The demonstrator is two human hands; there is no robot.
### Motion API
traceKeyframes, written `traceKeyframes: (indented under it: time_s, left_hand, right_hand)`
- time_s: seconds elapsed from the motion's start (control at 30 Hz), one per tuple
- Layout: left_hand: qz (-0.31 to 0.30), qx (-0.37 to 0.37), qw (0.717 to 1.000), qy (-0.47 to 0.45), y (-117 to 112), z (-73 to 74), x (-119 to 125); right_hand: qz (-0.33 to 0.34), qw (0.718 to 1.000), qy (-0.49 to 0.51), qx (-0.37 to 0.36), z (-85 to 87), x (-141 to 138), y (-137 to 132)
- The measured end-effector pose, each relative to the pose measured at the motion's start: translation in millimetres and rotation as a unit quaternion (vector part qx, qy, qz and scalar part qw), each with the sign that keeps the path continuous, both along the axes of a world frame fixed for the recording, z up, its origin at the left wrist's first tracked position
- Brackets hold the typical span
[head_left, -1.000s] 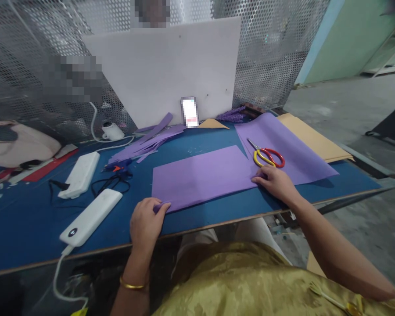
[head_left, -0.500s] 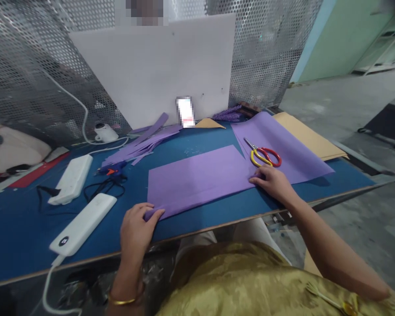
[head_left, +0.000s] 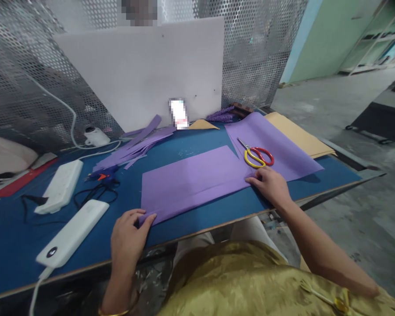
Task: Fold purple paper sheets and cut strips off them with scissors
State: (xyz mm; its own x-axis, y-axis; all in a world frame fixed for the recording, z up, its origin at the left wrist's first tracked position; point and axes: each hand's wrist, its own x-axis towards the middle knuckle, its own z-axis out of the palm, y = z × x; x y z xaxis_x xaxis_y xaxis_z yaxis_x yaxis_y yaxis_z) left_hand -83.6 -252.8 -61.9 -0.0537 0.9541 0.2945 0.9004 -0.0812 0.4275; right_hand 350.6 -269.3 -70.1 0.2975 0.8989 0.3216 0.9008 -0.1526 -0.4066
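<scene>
1. purple rectangle [head_left: 191, 180] flat on counter [head_left: 197, 137], clock centre, long edge facing wearer.
2. left hand [head_left: 130, 232] pinches its 8 o'clock corner; right hand [head_left: 270, 185] pinches its 3 o'clock end. wide grip probably keeps near edge taut.
3. scissors [head_left: 252, 151] at 2 o'clock on big purple sheet [head_left: 283, 147], just beyond right hand; likely parked within easy reach.
4. purple strips [head_left: 140, 142] at 10 o'clock, probably kept out of the way.
</scene>
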Motion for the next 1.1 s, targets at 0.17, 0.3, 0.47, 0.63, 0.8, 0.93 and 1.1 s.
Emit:
traceKeyframes:
  time_s: [0.17,0.3,0.47,0.63,0.8,0.93,1.1]
  left_hand:
    - [-0.001,0.018,1.0,0.016,-3.2,0.6,4.3]
    - [0.004,0.027,0.999,0.018,-4.5,-1.4,5.4]
    - [0.022,0.031,0.999,0.004,-5.1,-4.1,4.1]
    - [0.022,0.026,0.999,-0.003,-5.5,-3.7,3.8]
    - [0.03,0.03,0.999,-0.003,-6.8,-2.0,5.3]
    - [0.041,0.029,0.999,-0.003,-8.2,-0.9,5.8]
    - [0.028,0.038,0.999,-0.004,-8.1,-3.0,3.1]
  right_hand:
    - [0.006,1.0,-0.002,0.004,-3.1,3.1,-0.3]
    - [0.005,1.0,-0.007,0.003,-5.4,4.7,0.2]
    - [0.011,1.0,-0.016,0.0,-5.3,4.1,0.5]
    - [0.013,1.0,-0.012,0.008,-5.4,4.0,0.4]
    - [0.016,1.0,-0.002,0.005,-6.1,5.3,0.9]
    - [0.022,1.0,0.004,0.014,-6.9,5.4,1.2]
    - [0.025,0.999,0.002,0.031,-7.4,4.8,1.1]
